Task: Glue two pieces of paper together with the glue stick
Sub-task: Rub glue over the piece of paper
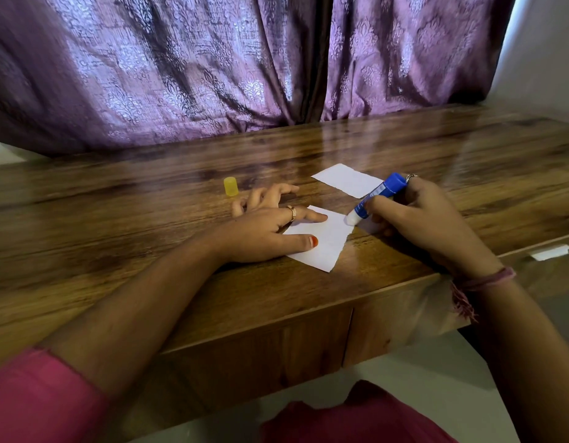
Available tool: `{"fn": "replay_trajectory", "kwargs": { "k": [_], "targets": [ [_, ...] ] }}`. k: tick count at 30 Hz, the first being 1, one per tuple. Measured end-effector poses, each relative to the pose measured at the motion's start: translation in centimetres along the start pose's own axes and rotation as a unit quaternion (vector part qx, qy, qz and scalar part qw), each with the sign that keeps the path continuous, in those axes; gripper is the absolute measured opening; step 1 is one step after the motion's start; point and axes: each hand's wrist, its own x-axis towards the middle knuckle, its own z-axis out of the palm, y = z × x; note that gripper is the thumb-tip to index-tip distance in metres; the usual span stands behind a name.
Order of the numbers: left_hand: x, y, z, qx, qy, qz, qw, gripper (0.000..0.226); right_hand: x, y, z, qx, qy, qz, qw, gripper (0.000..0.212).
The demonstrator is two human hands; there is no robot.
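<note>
A white piece of paper [328,243] lies near the front edge of the wooden table [117,219]. My left hand [264,228] presses flat on its left part, fingers spread. My right hand [414,219] grips a blue glue stick [377,198], tilted, with its white tip touching the paper's right edge. A second white piece of paper [347,180] lies farther back, just beyond the glue stick. The glue stick's yellow cap [230,186] stands upright on the table to the left of my left hand.
Purple patterned curtains [213,65] hang behind the table's far edge. A lower wooden surface at the right carries a small white handle [550,252]. Below the table's front edge are cabinet fronts [276,340] and a pale floor.
</note>
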Motion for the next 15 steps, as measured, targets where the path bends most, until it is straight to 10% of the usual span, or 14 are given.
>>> {"fn": "replay_trajectory", "kwargs": {
  "k": [15],
  "targets": [
    [-0.07,0.15,-0.03,-0.007,-0.001,-0.002,1.000,0.054,-0.21,-0.57,0.06,-0.013,0.013,0.002,1.000,0.038]
  ]
}}
